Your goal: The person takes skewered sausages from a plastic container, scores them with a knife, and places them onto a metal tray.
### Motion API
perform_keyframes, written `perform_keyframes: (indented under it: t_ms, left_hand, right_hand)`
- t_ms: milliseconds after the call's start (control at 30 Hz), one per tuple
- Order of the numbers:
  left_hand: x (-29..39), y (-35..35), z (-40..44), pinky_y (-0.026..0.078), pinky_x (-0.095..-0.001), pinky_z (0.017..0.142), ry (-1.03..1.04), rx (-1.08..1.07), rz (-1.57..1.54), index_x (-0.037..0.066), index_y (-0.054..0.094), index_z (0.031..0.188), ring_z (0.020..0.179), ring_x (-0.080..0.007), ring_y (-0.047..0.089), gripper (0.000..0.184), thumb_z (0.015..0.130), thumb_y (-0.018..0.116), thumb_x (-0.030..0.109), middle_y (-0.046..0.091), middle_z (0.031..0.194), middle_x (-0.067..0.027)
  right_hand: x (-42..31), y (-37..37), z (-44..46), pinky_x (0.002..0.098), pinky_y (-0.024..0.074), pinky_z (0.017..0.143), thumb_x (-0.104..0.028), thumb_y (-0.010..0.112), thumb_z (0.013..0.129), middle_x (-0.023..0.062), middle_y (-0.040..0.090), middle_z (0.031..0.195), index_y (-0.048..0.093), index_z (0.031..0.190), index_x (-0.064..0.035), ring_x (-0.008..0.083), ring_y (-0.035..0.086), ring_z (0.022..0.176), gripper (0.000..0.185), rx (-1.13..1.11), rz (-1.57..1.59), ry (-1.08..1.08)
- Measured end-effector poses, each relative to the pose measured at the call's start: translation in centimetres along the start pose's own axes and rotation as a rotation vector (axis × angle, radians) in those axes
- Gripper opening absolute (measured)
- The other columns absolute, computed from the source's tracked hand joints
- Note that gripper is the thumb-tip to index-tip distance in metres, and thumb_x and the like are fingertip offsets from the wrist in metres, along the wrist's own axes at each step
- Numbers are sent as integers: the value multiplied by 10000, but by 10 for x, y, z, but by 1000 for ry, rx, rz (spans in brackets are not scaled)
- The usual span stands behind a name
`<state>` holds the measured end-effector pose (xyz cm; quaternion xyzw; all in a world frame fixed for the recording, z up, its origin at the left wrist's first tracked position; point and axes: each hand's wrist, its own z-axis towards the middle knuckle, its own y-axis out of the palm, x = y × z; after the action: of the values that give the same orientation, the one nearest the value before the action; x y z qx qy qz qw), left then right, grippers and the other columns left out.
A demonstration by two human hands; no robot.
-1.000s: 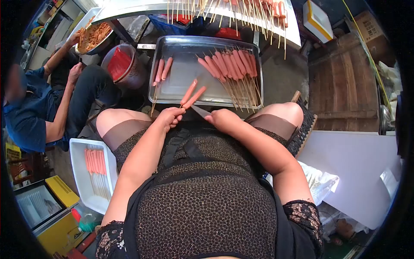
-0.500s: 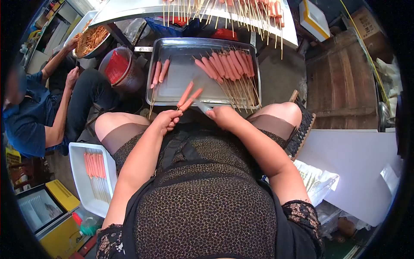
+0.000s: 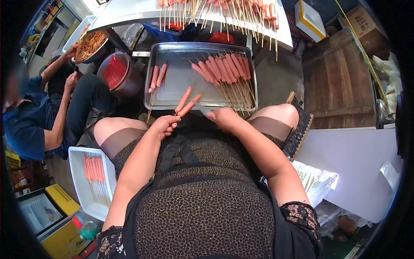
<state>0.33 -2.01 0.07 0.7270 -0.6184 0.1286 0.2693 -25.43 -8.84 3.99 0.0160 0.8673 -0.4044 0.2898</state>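
Observation:
Closed around the lower ends of two sausage skewers (image 3: 185, 101), my left hand (image 3: 166, 125) is over my lap near the tray's front edge. The pink sausages fan apart and point up and away. My right hand (image 3: 224, 119) grips a knife (image 3: 203, 108), its blade blurred by motion and close to the right-hand sausage; whether it touches I cannot tell. Beyond both hands lies a metal tray (image 3: 174, 56). A pile of skewered sausages (image 3: 224, 69) fills its right side, and two more skewers (image 3: 158, 76) rest at its left.
A white table (image 3: 129, 17) beyond bears many skewers. At left, a person (image 3: 51, 103) sits by a basin of food (image 3: 92, 45) and a bucket (image 3: 129, 77). A white bin (image 3: 82, 190) with skewers stands by my left arm. A wooden board (image 3: 336, 77) is at right.
The knife blade has shifted slightly near the two sausages, still blurred. My left hand keeps hold of the skewers in about the same place. The whole view has shifted a little.

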Motion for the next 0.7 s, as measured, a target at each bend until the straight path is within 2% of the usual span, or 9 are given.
perform_keyframes:
  t_ms: [33,200,267,433,500,533,600,633,700]
  left_hand:
    - [0,0,0,150,-197,327,2,-4,-6,106,550,832,338,-23,237,92,842,592,187,465,549,56]
    - [0,-2,1,153,-201,328,2,-21,-8,106,552,828,338,-25,237,104,840,599,197,463,545,56]
    - [0,-2,0,155,-198,329,4,-5,-13,105,552,830,338,-24,239,110,840,601,202,461,543,55]
    - [-1,-3,0,163,-195,327,0,1,12,104,551,830,343,-23,249,114,841,602,206,461,542,53]
    - [1,-4,0,166,-195,327,10,8,21,106,551,829,345,-23,253,115,841,602,207,463,542,53]
    - [1,-3,0,168,-194,326,16,7,22,107,549,822,347,-22,261,119,841,604,211,466,545,52]
    - [-1,-2,0,170,-194,326,26,16,12,108,548,816,349,-22,269,124,840,606,214,470,547,51]
    - [0,-1,-1,189,-192,329,107,51,15,101,554,830,363,-22,295,125,844,602,216,485,560,44]
    - [7,-5,0,209,-189,332,194,98,20,95,560,843,377,-23,320,128,848,597,217,501,573,38]
  right_hand:
    - [7,0,5,434,473,655,-437,418,913,197,608,667,618,843,20,346,616,642,503,-15,30,30]
    - [14,15,12,439,463,633,-451,414,911,194,601,638,633,804,4,347,617,644,516,131,-71,-122]
    - [10,-4,15,453,446,790,-411,432,904,240,623,885,654,872,21,398,593,865,487,-37,-82,54]
    - [6,1,8,452,440,804,-399,452,900,244,619,893,653,889,23,402,587,881,466,28,-32,62]
    - [8,-10,5,453,469,716,-402,442,907,236,627,806,641,847,29,373,617,774,479,32,-20,25]
    - [10,-13,4,453,469,716,-402,442,907,236,627,806,641,847,29,373,617,774,479,34,-19,26]
    - [13,-18,7,434,481,576,-399,431,915,189,603,666,601,775,35,313,614,594,486,47,444,290]
    - [15,-17,6,434,481,576,-399,431,915,189,603,666,601,775,35,313,614,594,486,43,442,277]
    - [17,-8,-2,395,459,461,-398,417,925,124,548,565,544,732,32,250,567,461,488,132,359,153]
